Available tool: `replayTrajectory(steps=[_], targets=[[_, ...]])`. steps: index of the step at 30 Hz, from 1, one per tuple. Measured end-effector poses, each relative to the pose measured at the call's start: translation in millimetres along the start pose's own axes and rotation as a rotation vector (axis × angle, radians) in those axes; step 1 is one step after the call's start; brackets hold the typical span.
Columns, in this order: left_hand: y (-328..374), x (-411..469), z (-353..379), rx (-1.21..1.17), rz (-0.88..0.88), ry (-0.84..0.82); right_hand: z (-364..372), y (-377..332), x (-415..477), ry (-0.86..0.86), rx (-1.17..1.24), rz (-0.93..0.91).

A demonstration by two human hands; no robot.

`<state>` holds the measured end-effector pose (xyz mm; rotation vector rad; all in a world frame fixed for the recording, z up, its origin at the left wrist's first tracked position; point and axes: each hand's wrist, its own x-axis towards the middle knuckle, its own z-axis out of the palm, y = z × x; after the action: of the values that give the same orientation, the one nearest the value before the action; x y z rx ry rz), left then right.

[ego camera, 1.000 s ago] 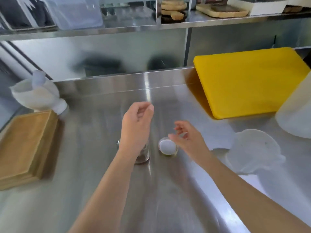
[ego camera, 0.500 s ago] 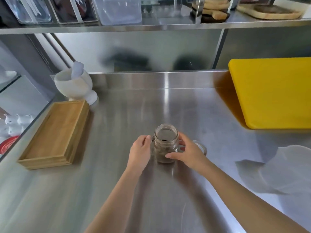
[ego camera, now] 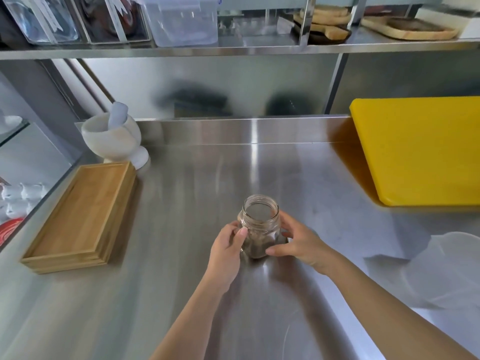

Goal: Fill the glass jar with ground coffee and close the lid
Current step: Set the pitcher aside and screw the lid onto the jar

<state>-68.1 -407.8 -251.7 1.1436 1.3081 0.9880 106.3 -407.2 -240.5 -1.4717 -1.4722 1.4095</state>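
Steel counter (ego camera: 181, 229) under the open glass jar (ego camera: 260, 224) — your left hand (ego camera: 226, 252) and right hand (ego camera: 298, 242) both cup it, fingers curled loosely; keep it upright, steady, until lidded.

A brushed stainless steel counter (ego camera: 181, 294) fills the scene, catching soft streaked reflections. Well to the left of the grip lies a wooden tray (ego camera: 80, 216), with a white mortar and pestle (ego camera: 114, 137) just behind it. Far to the right, a yellow cutting board (ego camera: 420, 149) leans on the steel backsplash (ego camera: 233, 87). Above, a metal shelf (ego camera: 233, 49) carries clear plastic containers (ego camera: 181, 19) and wooden boards (ego camera: 410, 28). White plastic ware (ego camera: 452, 268) sits near right.
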Motion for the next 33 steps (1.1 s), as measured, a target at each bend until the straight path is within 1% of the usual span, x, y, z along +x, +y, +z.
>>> replayTrajectory(steps=[2, 4, 5, 6, 8, 9, 10, 12, 13, 14, 16, 17, 19, 20, 23, 26, 27, 29, 30, 31, 33], targets=[[4, 4, -2, -0.071, -0.002, -0.002, -6, -1, -2, 0.018, 0.050, -0.030], [8, 6, -4, -0.123, -0.001, -0.012, -8, -7, -5, 0.089, 0.163, -0.037], [11, 7, -5, -0.138, 0.000, -0.030, -7, -9, -6, 0.094, 0.202, -0.042], [13, 8, -6, -0.133, 0.004, -0.052, -6, -9, -7, 0.053, 0.210, -0.057], [17, 8, -6, -0.070, 0.020, -0.082, -1, -6, -10, -0.104, 0.141, -0.072], [18, 8, -7, -0.046, 0.026, -0.072, 0, -4, -12, -0.149, 0.111, -0.067], [19, 9, -7, -0.039, 0.031, -0.045, 0, -3, -13, -0.154, 0.102, -0.052], [21, 12, -10, -0.032, 0.042, 0.024, -3, -3, -16, -0.028, 0.146, -0.003], [23, 14, -11, -0.003, 0.054, 0.029, -4, -2, -15, 0.025, 0.179, 0.004], [25, 15, -12, 0.046, 0.073, 0.000, -5, -2, -15, 0.023, 0.210, -0.005], [28, 12, -8, 0.126, 0.118, -0.076, -2, -2, -12, -0.114, 0.222, -0.039], [27, 11, -6, 0.130, 0.126, -0.065, 2, -2, -11, -0.155, 0.225, -0.063], [26, 9, -4, 0.062, 0.108, -0.017, 5, -4, -10, -0.132, 0.266, -0.093], [25, 9, -5, 0.024, 0.095, -0.023, 5, -3, -9, -0.109, 0.273, -0.100], [23, 8, -7, -0.066, 0.079, -0.116, -1, -1, -10, -0.087, 0.276, -0.102], [23, 6, -7, -0.179, 0.050, -0.114, -8, -8, -16, 0.113, 0.279, -0.058], [24, 6, -7, -0.214, 0.041, -0.130, -7, -13, -18, 0.102, 0.263, -0.071], [21, 7, -5, -0.264, 0.036, -0.167, -3, -16, -20, -0.084, 0.144, -0.102], [18, 8, -6, -0.289, 0.035, -0.161, 0, -14, -20, -0.134, 0.086, -0.105], [16, 8, -7, -0.321, 0.029, -0.138, 1, -12, -21, -0.128, 0.081, -0.087], [13, 10, -13, -0.387, 0.024, -0.099, -2, -12, -20, 0.042, 0.143, -0.047]])
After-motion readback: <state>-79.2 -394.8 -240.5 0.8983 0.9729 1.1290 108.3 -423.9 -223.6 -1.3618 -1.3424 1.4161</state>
